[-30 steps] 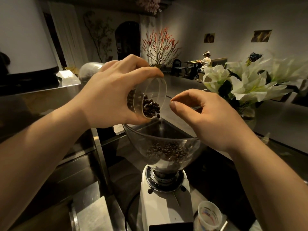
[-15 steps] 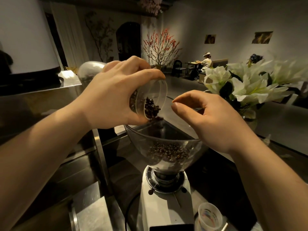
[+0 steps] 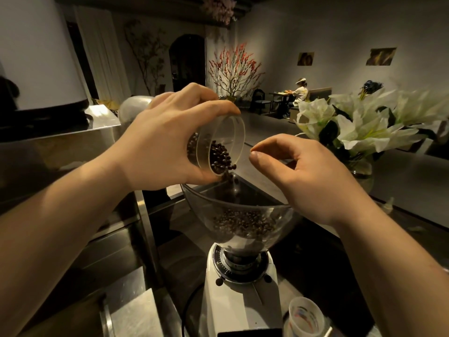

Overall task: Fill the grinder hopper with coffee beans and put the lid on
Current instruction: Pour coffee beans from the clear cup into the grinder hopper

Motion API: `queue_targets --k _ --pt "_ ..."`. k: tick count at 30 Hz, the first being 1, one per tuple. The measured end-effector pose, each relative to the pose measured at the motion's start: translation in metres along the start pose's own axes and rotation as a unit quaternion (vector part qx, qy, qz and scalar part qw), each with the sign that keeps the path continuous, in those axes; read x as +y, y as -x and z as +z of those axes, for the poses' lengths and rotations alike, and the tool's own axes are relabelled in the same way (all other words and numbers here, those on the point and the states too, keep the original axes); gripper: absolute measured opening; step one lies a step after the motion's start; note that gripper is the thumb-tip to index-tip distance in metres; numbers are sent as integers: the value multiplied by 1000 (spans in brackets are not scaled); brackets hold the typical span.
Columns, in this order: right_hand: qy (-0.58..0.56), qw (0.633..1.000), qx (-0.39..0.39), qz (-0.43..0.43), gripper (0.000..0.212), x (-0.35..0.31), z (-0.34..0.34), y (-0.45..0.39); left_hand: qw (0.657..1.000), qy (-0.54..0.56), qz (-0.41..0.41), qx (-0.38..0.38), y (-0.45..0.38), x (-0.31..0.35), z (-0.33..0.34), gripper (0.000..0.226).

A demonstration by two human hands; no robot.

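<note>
My left hand [image 3: 165, 142] grips a clear plastic cup [image 3: 228, 132], tipped on its side over the grinder hopper [image 3: 201, 205]. Dark coffee beans [image 3: 220, 156] lie at the cup's lower lip, and a few are dropping off it into the hopper. The clear hopper stands open on top, with a layer of beans [image 3: 243, 222] at its bottom, and sits on the white grinder body [image 3: 240, 302]. My right hand [image 3: 306, 176] is at the hopper's right rim, fingers curled, thumb and forefinger almost pinched, and nothing shows between them. No lid is on the hopper.
A small printed plastic cup [image 3: 305, 314] stands by the grinder's right foot. White lilies in a glass vase [image 3: 359, 127] are close on the right. A steel counter [image 3: 131, 310] runs along the left. A pale dome [image 3: 132, 107] shows behind my left hand.
My left hand has tipped the cup a little further, and the beans have slid to its lip and begun to fall into the hopper. My right hand has stayed put.
</note>
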State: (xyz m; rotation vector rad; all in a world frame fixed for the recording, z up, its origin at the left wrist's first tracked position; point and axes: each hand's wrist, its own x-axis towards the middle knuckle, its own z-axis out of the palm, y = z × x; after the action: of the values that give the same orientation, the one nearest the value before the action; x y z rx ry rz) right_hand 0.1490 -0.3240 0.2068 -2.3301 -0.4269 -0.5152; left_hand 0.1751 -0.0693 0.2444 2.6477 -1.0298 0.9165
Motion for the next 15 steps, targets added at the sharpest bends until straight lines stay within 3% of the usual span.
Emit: queue_targets --k 15 --pt "-2 1000 -2 4 51 2 -1 0 1000 -9 -19 5 3 -3 -5 95"
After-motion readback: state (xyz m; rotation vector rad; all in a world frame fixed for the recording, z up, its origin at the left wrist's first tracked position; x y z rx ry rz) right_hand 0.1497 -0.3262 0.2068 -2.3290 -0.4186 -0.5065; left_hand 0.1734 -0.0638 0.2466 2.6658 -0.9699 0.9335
